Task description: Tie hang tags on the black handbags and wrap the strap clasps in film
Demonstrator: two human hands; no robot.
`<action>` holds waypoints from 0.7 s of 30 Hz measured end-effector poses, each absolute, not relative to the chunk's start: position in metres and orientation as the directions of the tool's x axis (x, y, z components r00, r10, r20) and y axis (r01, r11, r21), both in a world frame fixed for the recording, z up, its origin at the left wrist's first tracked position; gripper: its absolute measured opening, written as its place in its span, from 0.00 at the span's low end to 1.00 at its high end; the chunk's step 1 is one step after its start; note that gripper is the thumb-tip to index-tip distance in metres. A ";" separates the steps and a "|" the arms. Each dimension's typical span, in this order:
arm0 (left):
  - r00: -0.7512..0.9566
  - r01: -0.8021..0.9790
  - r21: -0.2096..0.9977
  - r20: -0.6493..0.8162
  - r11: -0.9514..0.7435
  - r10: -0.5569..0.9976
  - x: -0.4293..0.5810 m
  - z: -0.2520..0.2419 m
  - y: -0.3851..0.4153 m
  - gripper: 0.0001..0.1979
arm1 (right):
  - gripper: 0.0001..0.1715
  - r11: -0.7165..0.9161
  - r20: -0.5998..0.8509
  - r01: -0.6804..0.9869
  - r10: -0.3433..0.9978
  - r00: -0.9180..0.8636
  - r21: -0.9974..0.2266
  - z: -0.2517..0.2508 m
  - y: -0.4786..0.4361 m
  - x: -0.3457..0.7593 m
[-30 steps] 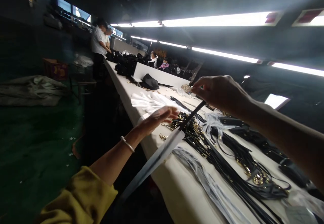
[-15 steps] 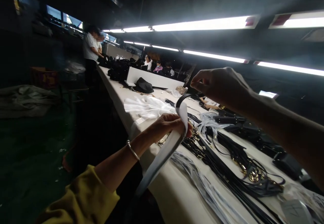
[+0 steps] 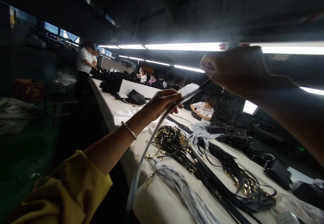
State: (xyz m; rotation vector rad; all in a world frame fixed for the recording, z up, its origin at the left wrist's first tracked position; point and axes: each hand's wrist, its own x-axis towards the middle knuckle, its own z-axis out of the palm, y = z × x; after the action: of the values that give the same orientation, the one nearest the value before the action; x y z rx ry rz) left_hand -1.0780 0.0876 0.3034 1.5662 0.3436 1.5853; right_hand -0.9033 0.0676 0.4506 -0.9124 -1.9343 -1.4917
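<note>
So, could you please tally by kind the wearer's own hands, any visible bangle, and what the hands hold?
Hands: 2 (left hand, right hand)
Silver bangle: 1
Pale sleeve: 1
Black strap: 1
Total: 5

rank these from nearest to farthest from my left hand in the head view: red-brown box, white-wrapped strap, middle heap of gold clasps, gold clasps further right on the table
1. White-wrapped strap: held in the left hand.
2. Middle heap of gold clasps: just below the hand.
3. Right-hand gold clasps: lower right.
4. Red-brown box: far left, off the table.
</note>
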 end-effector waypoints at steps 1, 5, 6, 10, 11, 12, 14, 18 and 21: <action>0.160 -0.363 0.718 0.676 -0.594 0.720 -1.073 0.312 0.088 0.07 | 0.17 0.166 0.745 0.768 0.189 -0.640 0.618 0.450 0.066 -0.909; 0.182 -0.413 0.723 0.662 -0.554 0.727 -1.055 0.333 0.091 0.08 | 0.14 0.329 0.758 0.769 0.191 -0.623 0.549 0.450 0.063 -0.930; 0.186 -0.442 0.711 0.669 -0.547 0.719 -1.053 0.335 0.092 0.09 | 0.15 0.390 0.753 0.759 0.210 -0.624 0.521 0.450 0.063 -0.931; 0.203 -0.490 0.679 0.698 -0.546 0.686 -1.056 0.327 0.097 0.12 | 0.24 0.608 0.635 0.738 0.453 -0.626 0.294 0.448 0.072 -0.907; 0.206 -0.481 0.689 0.690 -0.542 0.694 -1.059 0.322 0.100 0.12 | 0.27 0.616 0.582 0.760 0.547 -0.602 0.207 0.446 0.077 -0.896; 0.204 -0.468 0.703 0.676 -0.536 0.708 -1.061 0.317 0.103 0.12 | 0.29 0.602 0.520 0.788 0.635 -0.571 0.131 0.443 0.083 -0.885; 0.198 -0.419 0.737 0.645 -0.531 0.738 -1.062 0.305 0.109 0.13 | 0.32 0.552 0.418 0.830 0.737 -0.531 0.080 0.434 0.095 -0.867; 0.238 -0.285 0.785 0.614 -0.550 0.753 -1.049 0.294 0.119 0.12 | 0.44 0.568 0.387 0.796 0.700 -0.600 0.208 0.416 0.109 -0.862; 0.271 -0.290 0.778 0.625 -0.557 0.732 -1.032 0.304 0.121 0.09 | 0.44 0.627 0.434 0.765 0.655 -0.619 0.145 0.410 0.104 -0.879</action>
State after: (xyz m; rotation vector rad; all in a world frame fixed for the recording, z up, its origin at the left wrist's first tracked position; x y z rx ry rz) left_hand -1.0324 0.1206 0.3040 1.6500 0.4129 1.4413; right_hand -0.8791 0.1042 0.4099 -1.1384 -2.5122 -0.4543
